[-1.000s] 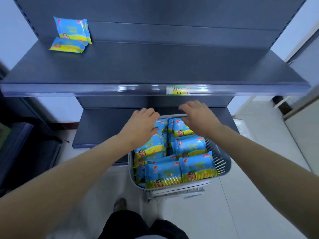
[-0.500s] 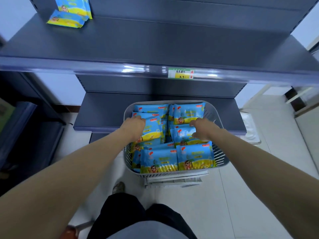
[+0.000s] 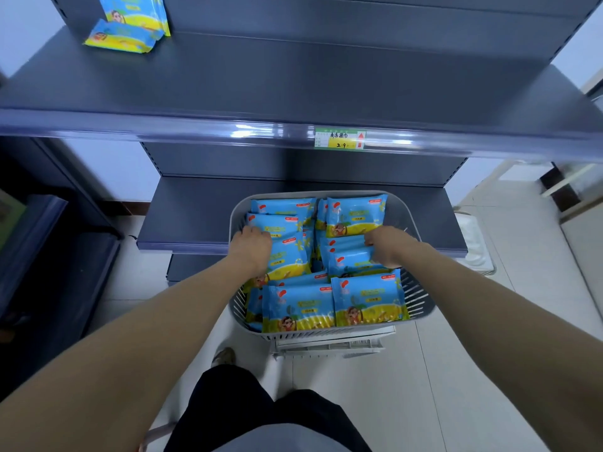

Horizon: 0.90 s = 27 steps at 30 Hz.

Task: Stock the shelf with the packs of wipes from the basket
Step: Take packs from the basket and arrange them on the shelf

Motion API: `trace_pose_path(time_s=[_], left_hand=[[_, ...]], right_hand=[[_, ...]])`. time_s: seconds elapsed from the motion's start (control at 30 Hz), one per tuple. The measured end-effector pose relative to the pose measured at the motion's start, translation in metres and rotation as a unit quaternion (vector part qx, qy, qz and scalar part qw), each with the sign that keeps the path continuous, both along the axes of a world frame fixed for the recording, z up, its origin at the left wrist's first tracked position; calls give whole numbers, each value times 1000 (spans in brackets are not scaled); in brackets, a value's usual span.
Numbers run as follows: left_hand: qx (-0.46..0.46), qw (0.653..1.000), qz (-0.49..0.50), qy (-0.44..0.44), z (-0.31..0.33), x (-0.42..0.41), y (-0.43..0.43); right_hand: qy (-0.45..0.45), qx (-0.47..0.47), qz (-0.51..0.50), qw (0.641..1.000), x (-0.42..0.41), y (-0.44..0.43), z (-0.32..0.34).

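Both hands lower in basket (image 3: pixel 421 308) than before, left hand (image 3: pixel 251 251) clenched on left pack (image 3: pixel 287 256), right hand (image 3: pixel 388 247) pinching pack at 3 o'clock (image 3: pixel 349 257)

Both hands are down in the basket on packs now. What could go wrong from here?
1. The left hand and right hand each close on a pack in a crowded, overlapping basket; lifting may drag neighbouring packs over the rim.
2. The shelf edge juts out above the basket, so rising hands could knock it.
3. One pack on the shelf leans upright and may topple if nudged.
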<state>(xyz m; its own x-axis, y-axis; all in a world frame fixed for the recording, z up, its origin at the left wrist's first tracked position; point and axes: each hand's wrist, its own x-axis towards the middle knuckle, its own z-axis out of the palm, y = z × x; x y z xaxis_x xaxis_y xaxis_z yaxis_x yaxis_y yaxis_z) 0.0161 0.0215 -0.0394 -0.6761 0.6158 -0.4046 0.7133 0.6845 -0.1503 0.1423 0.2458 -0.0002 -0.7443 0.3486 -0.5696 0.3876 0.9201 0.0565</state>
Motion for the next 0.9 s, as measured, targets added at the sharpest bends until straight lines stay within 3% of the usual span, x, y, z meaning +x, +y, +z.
trace_pose_path(time_s=[0.27, 0.4, 0.6, 0.9], left_hand=[[25, 996, 3, -88, 16, -8, 2], [103, 993, -11, -57, 53, -19, 0], [248, 965, 87, -9, 148, -59, -35], [393, 899, 190, 47, 230, -170, -96]], right_hand=[[60, -15, 6, 998, -14, -5, 39], [151, -25, 31, 988, -34, -12, 78], [282, -12, 99, 954, -88, -27, 164], [452, -46, 45, 890, -217, -71, 222]])
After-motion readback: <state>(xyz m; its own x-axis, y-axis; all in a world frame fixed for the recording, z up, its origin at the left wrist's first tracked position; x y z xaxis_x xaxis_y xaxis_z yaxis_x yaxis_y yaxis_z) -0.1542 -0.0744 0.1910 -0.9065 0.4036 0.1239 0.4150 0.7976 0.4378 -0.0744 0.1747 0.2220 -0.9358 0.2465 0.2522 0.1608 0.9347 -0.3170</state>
